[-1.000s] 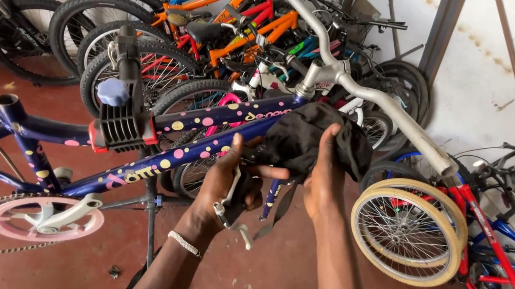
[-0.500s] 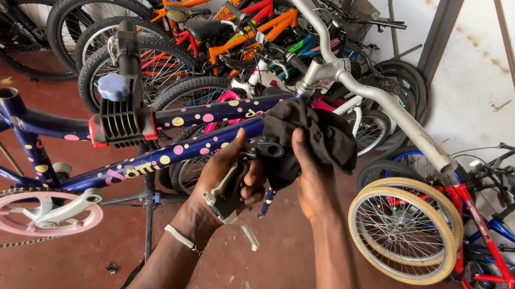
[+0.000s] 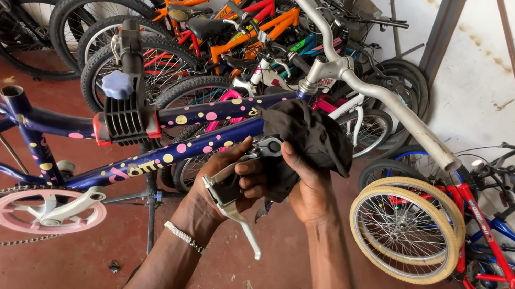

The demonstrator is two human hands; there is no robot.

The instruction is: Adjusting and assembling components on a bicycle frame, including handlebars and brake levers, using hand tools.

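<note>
Left hand [image 3: 227, 181] closed around a silver brake lever [image 3: 235, 205], fingers wrapped over its flat grey body, the slim lever blade poking down and to the right below the palm. A metal bracelet [image 3: 183, 237] on that wrist. Right hand [image 3: 306, 187] just beside it, touching — clenched on a bunch of black cloth [image 3: 307, 139], thumb pressed toward the lever's top clamp. Cloth now gathered high against the lever and spilling over the right knuckles; half a second ago held lower and looser, and a second ago the right hand flat and open with fingers pointing up. Both hands raised a little and drawn closer together than before.

Directly behind the hands, a dark blue child's bicycle frame [image 3: 187, 147] with pink and yellow dots, clamped in a black and red repair stand clamp [image 3: 126, 119] — unmoved across the frames. Pink chainring [image 3: 48, 210] low on the left, with a loose chain trailing toward the floor. Silver handlebar [image 3: 377, 95] slanting from above the cloth down to the right, bare of grips.

Right of the hands, a small cream-tyred wheel [image 3: 405, 228] on a red bicycle [image 3: 493, 274]. Further back, a packed row of bicycles against the wall, an orange frame [image 3: 226, 0] among them. Red floor [image 3: 84, 262] below, with small bits of hardware scattered under the stand.
</note>
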